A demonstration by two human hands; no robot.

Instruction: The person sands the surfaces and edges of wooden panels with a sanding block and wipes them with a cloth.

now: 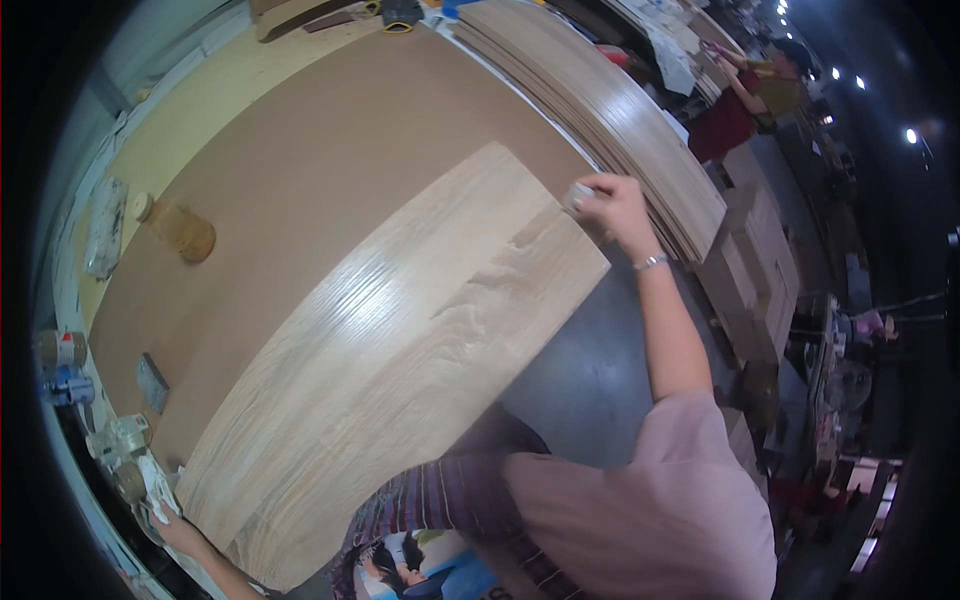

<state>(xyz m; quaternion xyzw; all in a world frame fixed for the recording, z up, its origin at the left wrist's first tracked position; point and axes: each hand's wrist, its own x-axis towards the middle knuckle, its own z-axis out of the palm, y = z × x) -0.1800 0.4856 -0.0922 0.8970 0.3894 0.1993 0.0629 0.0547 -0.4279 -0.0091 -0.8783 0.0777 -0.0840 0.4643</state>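
A long wood-grain panel [400, 300] lies slantwise in front of me, on a larger brown board [390, 120]. At its far right corner my right hand [622, 215] is closed around a small whitish thing [577, 195], too blurred to name. That hand is just past the panel's end edge. My left hand [178, 533] is low at the panel's near left end, its fingers closed on a crumpled white cloth [158, 485]. Part of those fingers is hard to make out.
A jar of amber liquid [180, 228] and a small grey block [152, 382] are on the brown board. Clear containers [120, 435] line the left edge. Stacked wood-grain panels [600, 110] stand beyond the board, to the right. Farther off, a person [745, 100] stands at another bench.
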